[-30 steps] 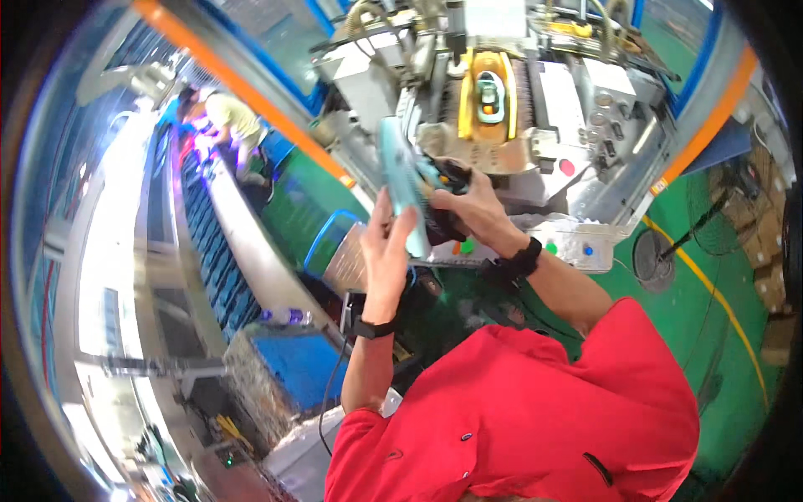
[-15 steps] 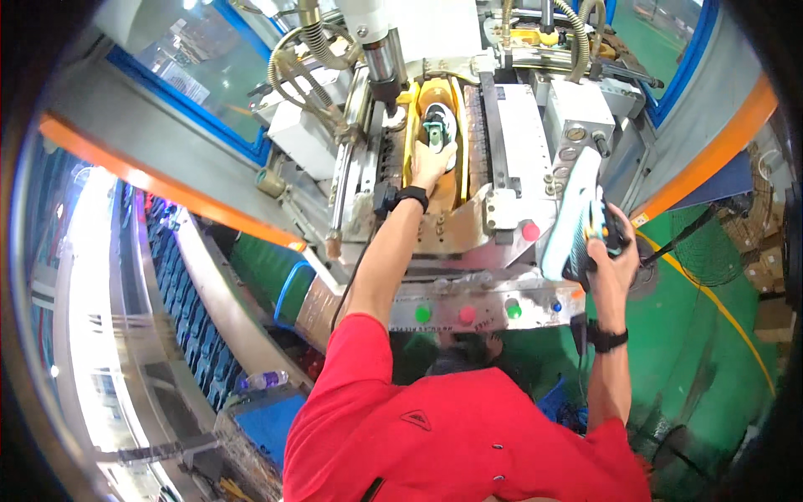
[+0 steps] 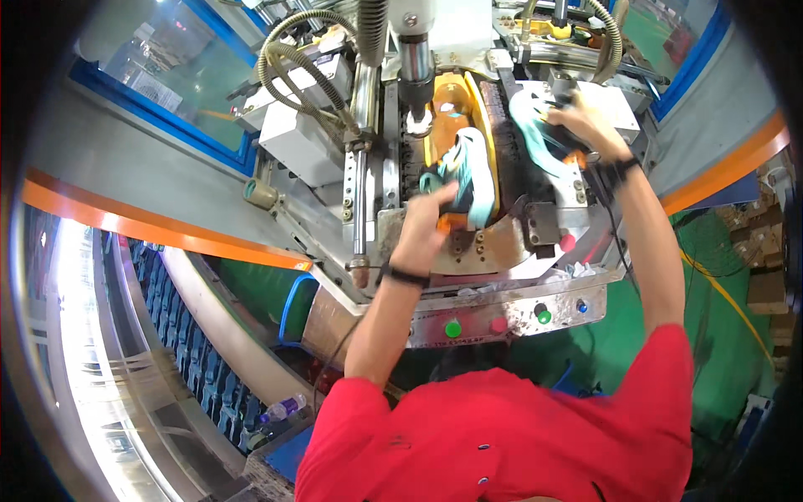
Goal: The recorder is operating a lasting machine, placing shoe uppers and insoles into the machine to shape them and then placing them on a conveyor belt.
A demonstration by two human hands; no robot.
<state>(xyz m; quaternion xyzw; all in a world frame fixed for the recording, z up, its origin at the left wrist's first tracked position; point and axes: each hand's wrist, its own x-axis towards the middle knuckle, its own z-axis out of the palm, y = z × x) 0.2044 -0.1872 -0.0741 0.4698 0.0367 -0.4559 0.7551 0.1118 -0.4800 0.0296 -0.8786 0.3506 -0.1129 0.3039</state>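
Note:
My left hand (image 3: pixel 425 224) is closed around one end of a shoe (image 3: pixel 478 180) with a pale teal and white sole and a dark upper. That shoe is tilted over the near end of a yellow-sided mould (image 3: pixel 483 109), whose brown inner bed shows beyond it. To the right, my right hand (image 3: pixel 592 130) grips a second shoe (image 3: pixel 529 134) of similar colours, held above the right side of the machine. Motion blurs this hand and part of its shoe. A black band circles each wrist.
A vertical metal cylinder (image 3: pixel 416 71) hangs left of the mould. Ribbed hoses (image 3: pixel 280 54) loop nearby. Along the machine's front runs a panel (image 3: pixel 431 329) with green, red and blue buttons. At left, a conveyor (image 3: pixel 188 351) carries dark pieces; a bottle (image 3: pixel 284 408) lies beside it.
My left hand has drawn its shoe up out of the mould's middle toward me. My right hand has carried the other shoe forward, from beside the machine to above its right side.

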